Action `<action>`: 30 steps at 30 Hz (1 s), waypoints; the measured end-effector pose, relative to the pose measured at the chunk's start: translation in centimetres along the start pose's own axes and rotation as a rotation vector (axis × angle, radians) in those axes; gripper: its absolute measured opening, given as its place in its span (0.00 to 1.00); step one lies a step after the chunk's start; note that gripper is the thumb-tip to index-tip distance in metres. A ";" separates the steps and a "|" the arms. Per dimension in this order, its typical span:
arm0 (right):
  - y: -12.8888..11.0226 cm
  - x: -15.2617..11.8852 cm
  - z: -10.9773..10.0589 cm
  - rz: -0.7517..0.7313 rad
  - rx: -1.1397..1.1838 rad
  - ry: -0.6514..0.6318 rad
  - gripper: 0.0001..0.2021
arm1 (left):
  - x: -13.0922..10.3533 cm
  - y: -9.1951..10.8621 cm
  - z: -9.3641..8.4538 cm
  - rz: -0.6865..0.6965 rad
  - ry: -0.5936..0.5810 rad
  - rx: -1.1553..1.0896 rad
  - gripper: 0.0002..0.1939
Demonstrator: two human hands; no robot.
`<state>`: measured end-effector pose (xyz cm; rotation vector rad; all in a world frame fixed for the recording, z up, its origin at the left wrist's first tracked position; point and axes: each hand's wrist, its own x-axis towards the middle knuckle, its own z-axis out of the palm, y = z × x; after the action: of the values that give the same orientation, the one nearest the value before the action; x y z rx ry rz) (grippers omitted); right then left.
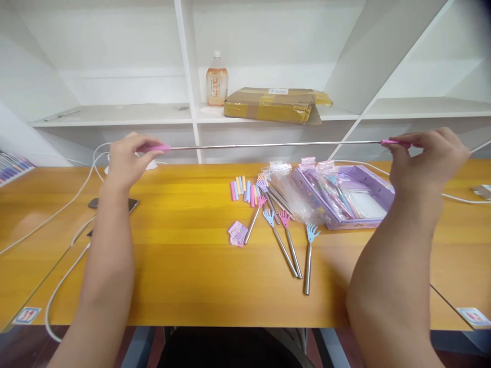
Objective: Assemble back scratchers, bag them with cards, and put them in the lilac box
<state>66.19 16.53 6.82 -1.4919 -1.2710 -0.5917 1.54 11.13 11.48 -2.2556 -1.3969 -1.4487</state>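
A telescopic back scratcher (268,145) is stretched out level above the desk, its thin metal rod spanning between my hands. My left hand (132,156) pinches the pink piece at one end. At the other end my right hand (425,148) grips another pink part, mostly hidden by the fingers. Below lie several collapsed back scratchers with hand-shaped heads, among them a blue one (310,260) and a pink one (253,222). Short pastel sleeves (241,188) stand or lie in a cluster behind them, and small purple cards (238,233) lie to their left.
A purple box (368,225) holds scratchers in plastic bags, with more clear bags (287,189) beside it. On the shelf are a bottle (217,82) and a taped cardboard box (272,105). White cables (53,230) and a phone (133,205) lie at the left.
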 end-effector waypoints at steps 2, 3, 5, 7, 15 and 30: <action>-0.1 0.0 0.0 0.032 -0.008 -0.016 0.10 | 0.1 0.2 0.4 -0.021 0.020 -0.097 0.14; -0.2 -0.1 -0.1 0.040 -0.007 -0.027 0.09 | 0.1 0.4 0.5 -0.010 0.036 -0.130 0.13; -0.3 -0.1 -0.4 0.043 0.005 -0.042 0.08 | 0.3 0.6 0.7 0.026 0.058 -0.162 0.13; -0.4 -0.1 -0.7 0.039 0.014 -0.046 0.07 | 0.5 0.9 0.7 0.040 0.073 -0.170 0.14; -0.4 0.1 -1.4 0.043 -0.013 -0.036 0.10 | 0.4 2.8 -0.3 0.004 0.045 -0.195 0.19; -1.7 0.0 -1.4 -0.128 0.085 -0.179 0.07 | 0.2 1.4 -1.6 0.095 -0.020 0.122 0.06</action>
<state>64.93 15.12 7.97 -1.4251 -1.5202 -0.4880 1.51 9.62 12.94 -2.2345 -1.3259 -1.2798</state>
